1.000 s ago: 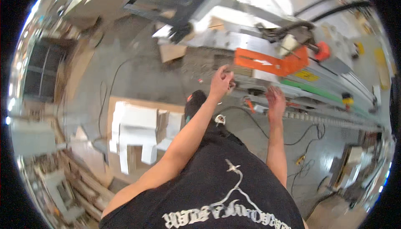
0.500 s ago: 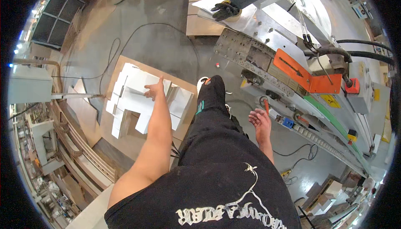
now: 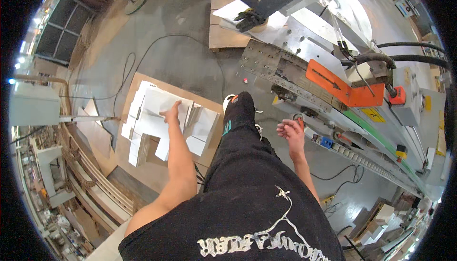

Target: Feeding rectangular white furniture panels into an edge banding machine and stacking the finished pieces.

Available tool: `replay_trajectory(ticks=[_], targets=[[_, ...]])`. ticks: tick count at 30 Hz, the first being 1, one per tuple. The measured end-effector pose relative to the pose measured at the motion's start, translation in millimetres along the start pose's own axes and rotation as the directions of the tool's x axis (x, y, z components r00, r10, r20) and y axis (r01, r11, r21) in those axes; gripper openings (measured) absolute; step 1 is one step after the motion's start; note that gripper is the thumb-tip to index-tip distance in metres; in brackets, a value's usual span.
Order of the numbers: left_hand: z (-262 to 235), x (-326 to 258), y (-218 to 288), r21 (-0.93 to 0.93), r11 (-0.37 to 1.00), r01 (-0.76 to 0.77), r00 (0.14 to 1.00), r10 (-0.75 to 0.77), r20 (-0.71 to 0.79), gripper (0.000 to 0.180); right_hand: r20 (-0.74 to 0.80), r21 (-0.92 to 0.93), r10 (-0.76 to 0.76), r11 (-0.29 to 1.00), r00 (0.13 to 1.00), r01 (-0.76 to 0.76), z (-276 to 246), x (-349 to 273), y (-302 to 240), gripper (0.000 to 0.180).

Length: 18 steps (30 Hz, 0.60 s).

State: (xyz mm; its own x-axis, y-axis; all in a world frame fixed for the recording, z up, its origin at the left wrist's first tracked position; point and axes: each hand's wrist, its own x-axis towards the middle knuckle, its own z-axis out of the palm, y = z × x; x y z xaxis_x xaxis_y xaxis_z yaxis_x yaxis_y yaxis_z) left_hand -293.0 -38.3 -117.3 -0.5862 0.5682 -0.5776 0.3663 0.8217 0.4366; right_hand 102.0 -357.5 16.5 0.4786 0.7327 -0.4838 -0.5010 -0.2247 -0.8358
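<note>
While reaching down, left hand (image 3: 171,114) flat and wide on white flat boxes (image 3: 157,118) stacked on brown board (image 3: 143,166). Right hand (image 3: 291,132) loose, half open, holding nothing, near gray machine (image 3: 304,56).

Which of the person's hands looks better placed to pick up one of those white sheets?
Left. The left hand already rests on the stack of white sheets lying on the brown board. The right hand hangs empty and open near the machine, away from the stack.

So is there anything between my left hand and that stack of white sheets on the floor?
Nothing visible: the left hand already rests on the white sheets, fingers spread on the top one. The right hand hangs free, empty.
</note>
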Motion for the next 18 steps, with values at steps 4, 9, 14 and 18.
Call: replay_trajectory(ticks=[4, 9, 14, 18], targets=[[-24, -136, 36, -0.439, 0.899, -0.012, 0.901, 0.199, 0.384, 0.12, 0.146, -0.146, 0.007, 0.989, 0.989, 0.014, 9, -3, 10, 0.028], [7, -204, 23, -0.61, 0.782, 0.129, 0.532, 0.465, 0.707, 0.092, 0.42, -0.356, -0.073, 0.904, 0.905, 0.238, 72, -2, -9, 0.038], [43, -333, 40, -0.607, 0.783, 0.134, 0.455, 0.496, 0.739, 0.089, 0.38, -0.628, -0.307, 0.607, 0.872, 0.487, 85, 1, -34, 0.034], [59, -298, 60, -0.692, 0.705, 0.154, 0.481, 0.559, 0.676, 0.095, 0.234, -0.139, -0.119, 0.978, 0.965, 0.154, 55, 4, -46, 0.032]])
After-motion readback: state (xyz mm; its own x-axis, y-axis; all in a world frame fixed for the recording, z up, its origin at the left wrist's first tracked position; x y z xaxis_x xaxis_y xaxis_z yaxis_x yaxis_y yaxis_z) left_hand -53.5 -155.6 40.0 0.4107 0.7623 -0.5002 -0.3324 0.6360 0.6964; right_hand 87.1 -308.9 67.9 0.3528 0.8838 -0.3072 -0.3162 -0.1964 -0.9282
